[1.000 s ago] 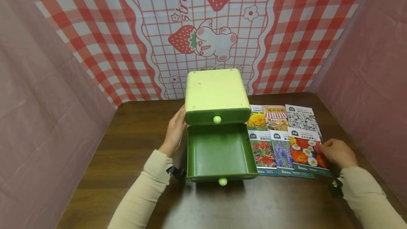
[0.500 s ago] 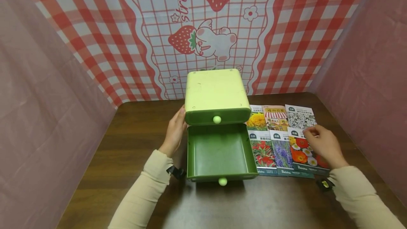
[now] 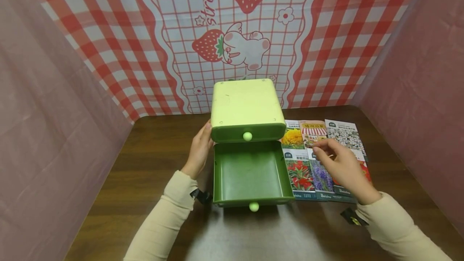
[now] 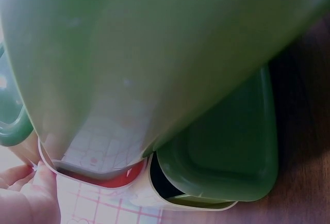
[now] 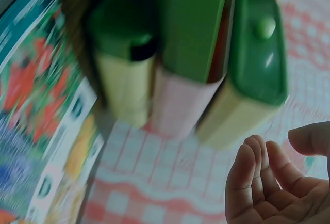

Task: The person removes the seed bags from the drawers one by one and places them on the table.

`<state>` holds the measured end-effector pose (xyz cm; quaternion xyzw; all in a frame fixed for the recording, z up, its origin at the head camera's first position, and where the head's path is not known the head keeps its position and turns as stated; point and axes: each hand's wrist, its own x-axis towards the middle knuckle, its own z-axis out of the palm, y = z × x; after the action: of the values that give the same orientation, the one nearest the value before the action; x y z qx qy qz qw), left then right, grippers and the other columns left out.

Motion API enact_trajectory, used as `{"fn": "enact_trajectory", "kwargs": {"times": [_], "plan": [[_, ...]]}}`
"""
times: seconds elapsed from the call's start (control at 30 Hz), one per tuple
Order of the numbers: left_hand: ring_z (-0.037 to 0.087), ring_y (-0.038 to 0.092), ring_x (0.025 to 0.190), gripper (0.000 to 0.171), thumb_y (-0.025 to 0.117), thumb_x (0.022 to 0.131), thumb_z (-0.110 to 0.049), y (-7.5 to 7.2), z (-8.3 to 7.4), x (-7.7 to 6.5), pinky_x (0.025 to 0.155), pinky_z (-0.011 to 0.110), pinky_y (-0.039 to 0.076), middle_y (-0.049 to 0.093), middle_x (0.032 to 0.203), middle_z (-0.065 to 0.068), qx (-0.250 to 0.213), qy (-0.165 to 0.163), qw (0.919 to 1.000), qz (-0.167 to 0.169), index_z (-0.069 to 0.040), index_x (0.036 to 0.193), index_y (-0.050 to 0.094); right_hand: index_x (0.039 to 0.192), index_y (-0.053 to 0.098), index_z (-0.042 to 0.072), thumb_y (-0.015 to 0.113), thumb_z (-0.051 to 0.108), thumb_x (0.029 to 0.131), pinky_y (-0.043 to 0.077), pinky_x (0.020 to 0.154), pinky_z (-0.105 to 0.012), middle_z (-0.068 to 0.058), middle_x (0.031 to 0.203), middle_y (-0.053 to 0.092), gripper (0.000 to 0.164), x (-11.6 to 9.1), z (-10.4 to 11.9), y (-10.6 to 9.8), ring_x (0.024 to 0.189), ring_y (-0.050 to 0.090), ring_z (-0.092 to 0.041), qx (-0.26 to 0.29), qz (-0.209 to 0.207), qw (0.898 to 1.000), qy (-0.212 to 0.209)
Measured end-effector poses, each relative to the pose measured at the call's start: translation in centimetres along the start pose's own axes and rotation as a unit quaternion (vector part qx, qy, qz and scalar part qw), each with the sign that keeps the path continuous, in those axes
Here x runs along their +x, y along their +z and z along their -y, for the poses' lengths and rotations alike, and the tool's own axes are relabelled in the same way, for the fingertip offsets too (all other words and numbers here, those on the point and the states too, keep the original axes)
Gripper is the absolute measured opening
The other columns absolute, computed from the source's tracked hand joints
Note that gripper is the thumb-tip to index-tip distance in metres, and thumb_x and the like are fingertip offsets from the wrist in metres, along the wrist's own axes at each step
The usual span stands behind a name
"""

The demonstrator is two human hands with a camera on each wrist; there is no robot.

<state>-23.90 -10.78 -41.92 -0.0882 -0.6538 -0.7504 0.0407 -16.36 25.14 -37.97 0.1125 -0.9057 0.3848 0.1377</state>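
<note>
My left hand (image 3: 198, 148) rests on the left side of a small drawer cabinet (image 3: 246, 104), fingertips near the top tier. In the left wrist view, that hand (image 4: 28, 203) touches the cabinet's edge. The middle green drawer (image 3: 250, 172) is pulled out, its floor visible; the top drawer (image 3: 232, 133) is pushed in. My right hand (image 3: 342, 168) hovers over several seed packets (image 3: 300, 174), partly covering the poppy packet (image 3: 364, 169). In the right wrist view, that hand (image 5: 281, 193) has loosely bent fingers, thumb apart, with nothing between them.
The packets lie overlapping in two rows right of the cabinet, among them a white-flower packet (image 3: 346, 136) at the back right. A strawberry-print checked cloth (image 3: 159, 71) hangs behind the wooden table (image 3: 152, 164). Pink cloth walls (image 3: 417, 92) stand at both sides.
My right hand has moved left from the poppy packet's right edge across the packets toward the cabinet. The left hand, cabinet and drawer have stayed put.
</note>
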Motion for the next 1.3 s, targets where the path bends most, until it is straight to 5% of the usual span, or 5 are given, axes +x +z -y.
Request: {"fn": "enact_trajectory", "kwargs": {"times": [0.23, 0.67, 1.03, 1.3], "plan": [[0.023, 0.031, 0.147, 0.058, 0.038, 0.105, -0.040, 0.0, 0.0, 0.0, 0.121, 0.042, 0.031, 0.032, 0.160, 0.008, 0.006, 0.000, 1.0000, 0.004, -0.006, 0.152, 0.034, 0.106, 0.067, 0.012, 0.060, 0.019, 0.099, 0.051, 0.057, -0.023, -0.006, 0.091, 0.070, 0.013, -0.9, 3.4, 1.9, 0.068, 0.060, -0.005, 0.037, 0.064, 0.997, -0.028], [0.026, 0.033, 0.146, 0.060, 0.038, 0.105, -0.044, -0.2, 0.2, 0.0, 0.120, 0.045, 0.031, 0.032, 0.159, 0.008, 0.012, 0.000, 0.9999, 0.004, -0.008, 0.152, 0.034, 0.106, 0.069, 0.016, 0.061, 0.021, 0.098, 0.055, 0.064, -0.023, 0.000, 0.093, 0.071, 0.012, -2.6, 7.1, 5.0, 0.074, 0.062, -0.004, 0.091, 0.173, 0.975, -0.100], [0.025, 0.032, 0.147, 0.060, 0.037, 0.105, -0.044, -0.2, 0.0, 0.0, 0.121, 0.044, 0.030, 0.032, 0.160, 0.008, 0.014, -0.003, 0.9999, 0.003, -0.008, 0.152, 0.034, 0.106, 0.067, 0.017, 0.058, 0.020, 0.100, 0.058, 0.069, -0.022, 0.001, 0.094, 0.073, 0.012, -4.2, 8.1, 6.4, 0.081, 0.064, 0.002, 0.143, 0.250, 0.943, -0.166], [0.024, 0.030, 0.148, 0.059, 0.036, 0.105, -0.043, -0.1, 0.0, -0.1, 0.121, 0.044, 0.030, 0.030, 0.160, 0.007, 0.018, -0.009, 0.9998, 0.004, -0.008, 0.153, 0.033, 0.114, 0.068, 0.020, 0.052, 0.028, 0.102, 0.058, 0.071, -0.022, 0.006, 0.103, 0.072, 0.021, -5.3, 8.2, 7.1, 0.087, 0.066, 0.002, 0.154, 0.330, 0.919, -0.152]]}}
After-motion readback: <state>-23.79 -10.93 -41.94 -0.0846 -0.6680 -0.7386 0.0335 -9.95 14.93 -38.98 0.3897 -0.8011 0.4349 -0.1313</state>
